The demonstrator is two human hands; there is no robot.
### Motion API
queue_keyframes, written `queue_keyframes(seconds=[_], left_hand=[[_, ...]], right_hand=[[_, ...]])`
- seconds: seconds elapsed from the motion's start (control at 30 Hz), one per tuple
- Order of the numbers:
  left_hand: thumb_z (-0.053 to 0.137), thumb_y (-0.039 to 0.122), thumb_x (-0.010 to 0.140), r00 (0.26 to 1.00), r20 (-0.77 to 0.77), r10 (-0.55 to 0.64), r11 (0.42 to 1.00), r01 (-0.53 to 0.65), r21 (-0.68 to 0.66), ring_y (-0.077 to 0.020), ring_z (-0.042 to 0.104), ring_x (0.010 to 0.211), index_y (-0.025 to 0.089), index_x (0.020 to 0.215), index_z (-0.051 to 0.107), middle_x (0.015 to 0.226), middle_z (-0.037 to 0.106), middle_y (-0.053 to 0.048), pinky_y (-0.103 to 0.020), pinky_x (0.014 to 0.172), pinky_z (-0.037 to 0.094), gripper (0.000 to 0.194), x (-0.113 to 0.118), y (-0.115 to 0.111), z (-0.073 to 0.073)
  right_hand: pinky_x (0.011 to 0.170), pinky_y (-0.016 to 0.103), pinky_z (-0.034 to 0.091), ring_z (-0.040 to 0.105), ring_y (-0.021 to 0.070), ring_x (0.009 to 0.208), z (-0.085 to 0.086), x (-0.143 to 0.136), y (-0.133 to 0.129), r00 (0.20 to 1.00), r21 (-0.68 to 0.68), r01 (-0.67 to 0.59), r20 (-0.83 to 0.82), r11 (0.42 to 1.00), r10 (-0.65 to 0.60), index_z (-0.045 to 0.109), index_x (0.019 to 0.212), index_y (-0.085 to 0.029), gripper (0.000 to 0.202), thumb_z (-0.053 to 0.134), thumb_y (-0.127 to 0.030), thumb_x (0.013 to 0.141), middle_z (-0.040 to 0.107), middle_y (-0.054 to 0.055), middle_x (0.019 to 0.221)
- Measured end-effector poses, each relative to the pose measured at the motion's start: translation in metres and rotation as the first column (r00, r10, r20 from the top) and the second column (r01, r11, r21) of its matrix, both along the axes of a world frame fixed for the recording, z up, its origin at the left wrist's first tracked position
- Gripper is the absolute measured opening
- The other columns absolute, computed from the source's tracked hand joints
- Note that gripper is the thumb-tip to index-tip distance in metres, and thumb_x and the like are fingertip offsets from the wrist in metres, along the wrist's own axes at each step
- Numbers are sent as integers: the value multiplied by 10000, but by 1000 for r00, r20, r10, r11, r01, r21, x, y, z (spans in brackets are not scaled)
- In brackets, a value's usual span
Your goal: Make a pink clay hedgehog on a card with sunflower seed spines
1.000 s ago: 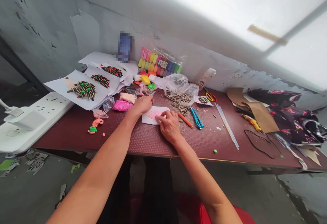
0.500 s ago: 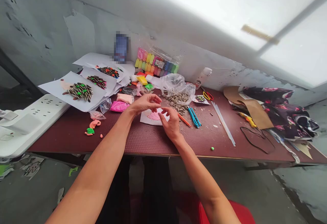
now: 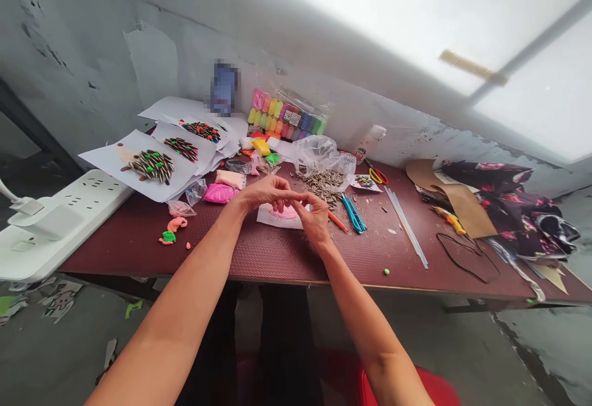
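My left hand (image 3: pixel 264 192) and my right hand (image 3: pixel 316 218) meet at the fingertips over a small white paper (image 3: pixel 289 223). On that paper lies a flat pink clay shape (image 3: pixel 284 212), partly covered by my fingers. Both hands are closed in a pinch; whatever sits between the fingertips is too small or hidden to name. Just behind them is a heap of striped sunflower seeds (image 3: pixel 324 181), spilling from a clear plastic bag (image 3: pixel 319 150). An orange pencil-like stick (image 3: pixel 338 221) and a blue utility knife (image 3: pixel 354 213) lie to the right of my right hand.
Seed-covered hedgehog pictures (image 3: pixel 155 165) and a white power strip (image 3: pixel 69 221) occupy the left. Packs of coloured clay (image 3: pixel 287 116) lean on the wall. Scissors (image 3: pixel 378 175), clear glue sticks (image 3: pixel 407 227), a yellow glue gun (image 3: pixel 451 219) and floral cloth (image 3: pixel 522 208) lie rightward.
My hands have drawn together, and their fingertips now meet where a gap showed before. The whole view has shifted slightly.
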State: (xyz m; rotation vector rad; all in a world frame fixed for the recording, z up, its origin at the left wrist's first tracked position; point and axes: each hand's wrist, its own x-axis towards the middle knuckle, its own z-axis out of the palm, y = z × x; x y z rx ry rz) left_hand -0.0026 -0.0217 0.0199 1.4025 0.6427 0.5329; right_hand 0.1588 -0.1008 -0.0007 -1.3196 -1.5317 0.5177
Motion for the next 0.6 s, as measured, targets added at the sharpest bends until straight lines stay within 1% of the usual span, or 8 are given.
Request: queue_keyframes(seconds=[0.1,0.27,0.43,0.5,0.6], left_hand=[[865,537,654,999,27,38,999,-38,7,-102,594,492,126,714,631,555,639,-18,-199,469,443,476,-1,0,2],[870,517,651,992,94,80,996,-85,41,-65,523,483,129,693,621,531,578,19,-178,463,379,464,-1,0,0],[860,494,663,978,152,141,983,-156,94,-64,508,493,143,690,588,549,568,31,-191,477,384,445,-3,4,-2],[850,465,683,952,200,230,965,-249,76,-54,499,486,151,692,554,582,581,35,-194,483,398,432,-5,9,-4],[819,419,738,864,238,444,886,-463,31,-50,511,475,160,733,531,618,593,44,-193,490,427,388,-5,15,-8]], right_hand=[[736,296,462,560,153,710,1,-2,5,999,-12,-6,-41,1000,5,703,791,-196,239,665,-424,852,688,8,755],[717,294,454,552,150,697,0,-9,7,999,29,37,-19,999,-36,690,793,-191,246,653,-426,854,674,10,746],[715,291,465,559,147,705,2,-10,6,1000,21,5,-4,1000,-5,666,804,-190,258,604,-427,885,674,14,764],[716,291,469,570,148,713,2,-9,3,1000,20,-15,2,1000,15,666,815,-188,252,601,-420,889,674,14,771],[730,299,473,585,157,732,0,-8,-4,995,7,-70,71,998,69,691,833,-195,229,606,-394,908,691,21,801]])
